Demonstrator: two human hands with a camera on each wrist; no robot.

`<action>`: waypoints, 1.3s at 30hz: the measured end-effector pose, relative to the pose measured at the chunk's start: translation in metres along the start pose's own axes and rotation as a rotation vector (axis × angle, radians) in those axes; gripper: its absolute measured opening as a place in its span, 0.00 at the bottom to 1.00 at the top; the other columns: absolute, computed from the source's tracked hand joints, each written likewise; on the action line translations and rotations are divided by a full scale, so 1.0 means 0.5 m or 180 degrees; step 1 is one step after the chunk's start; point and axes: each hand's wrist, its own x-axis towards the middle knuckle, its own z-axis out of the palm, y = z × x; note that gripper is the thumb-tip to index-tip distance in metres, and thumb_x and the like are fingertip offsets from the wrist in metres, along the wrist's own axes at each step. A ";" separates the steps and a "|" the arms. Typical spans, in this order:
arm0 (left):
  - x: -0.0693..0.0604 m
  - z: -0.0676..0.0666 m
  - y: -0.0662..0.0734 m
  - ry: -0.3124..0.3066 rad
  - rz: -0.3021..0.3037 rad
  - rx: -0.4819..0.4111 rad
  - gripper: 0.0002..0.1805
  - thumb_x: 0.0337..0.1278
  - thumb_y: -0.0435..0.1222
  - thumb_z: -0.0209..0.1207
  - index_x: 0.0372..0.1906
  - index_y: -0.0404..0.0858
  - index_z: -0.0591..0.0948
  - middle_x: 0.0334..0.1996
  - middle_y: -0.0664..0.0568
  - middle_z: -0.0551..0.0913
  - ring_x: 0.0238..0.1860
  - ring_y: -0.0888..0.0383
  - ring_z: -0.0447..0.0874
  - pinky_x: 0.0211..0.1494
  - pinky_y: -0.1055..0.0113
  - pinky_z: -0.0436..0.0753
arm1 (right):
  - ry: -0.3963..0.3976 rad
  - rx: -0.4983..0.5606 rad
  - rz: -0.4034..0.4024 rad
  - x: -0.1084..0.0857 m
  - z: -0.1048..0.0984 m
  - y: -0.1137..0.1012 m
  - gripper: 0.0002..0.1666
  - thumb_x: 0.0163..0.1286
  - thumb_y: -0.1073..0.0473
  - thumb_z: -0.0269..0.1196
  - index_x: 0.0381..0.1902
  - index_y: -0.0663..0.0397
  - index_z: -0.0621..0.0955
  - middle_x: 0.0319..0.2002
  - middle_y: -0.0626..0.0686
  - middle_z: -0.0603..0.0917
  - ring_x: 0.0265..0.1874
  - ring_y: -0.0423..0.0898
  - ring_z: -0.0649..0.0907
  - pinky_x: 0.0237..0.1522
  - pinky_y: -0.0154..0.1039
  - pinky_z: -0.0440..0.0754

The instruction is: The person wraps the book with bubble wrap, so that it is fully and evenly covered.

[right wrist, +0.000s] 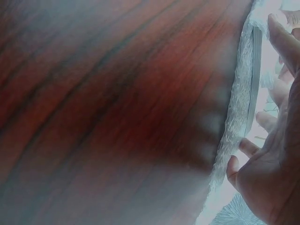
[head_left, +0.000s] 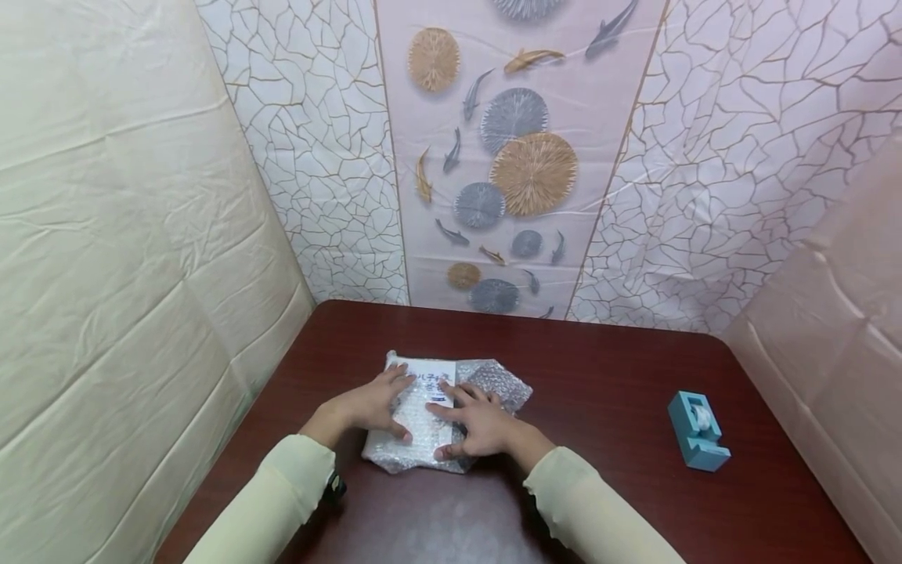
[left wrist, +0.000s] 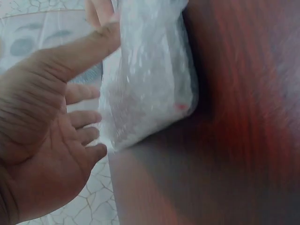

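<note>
We see the left hand (head_left: 372,402) and right hand (head_left: 488,428) spread on the book (head_left: 421,432), neither gripping it. It lies in bubble wrap (head_left: 505,382), nearer the desk's (head_left: 599,384) left edge. A tape dispenser (head_left: 689,436) stands near the right edge; patterned cloth (head_left: 532,174) hangs past the far edge.

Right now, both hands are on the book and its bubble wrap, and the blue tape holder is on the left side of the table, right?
Not quite: the blue tape holder is on the right side of the table, as the head view shows. The left hand and right hand are on the book and its bubble wrap.
</note>
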 end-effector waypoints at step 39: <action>0.108 0.108 0.017 -0.0054 -0.0659 0.0797 0.72 0.45 0.90 0.54 0.92 0.63 0.47 0.87 0.19 0.41 0.88 0.19 0.37 0.88 0.24 0.48 | 0.0117 -0.0035 0.0031 -0.002 0.008 0.003 0.56 0.67 0.19 0.67 0.88 0.23 0.65 0.92 0.49 0.52 0.89 0.67 0.55 0.76 0.85 0.59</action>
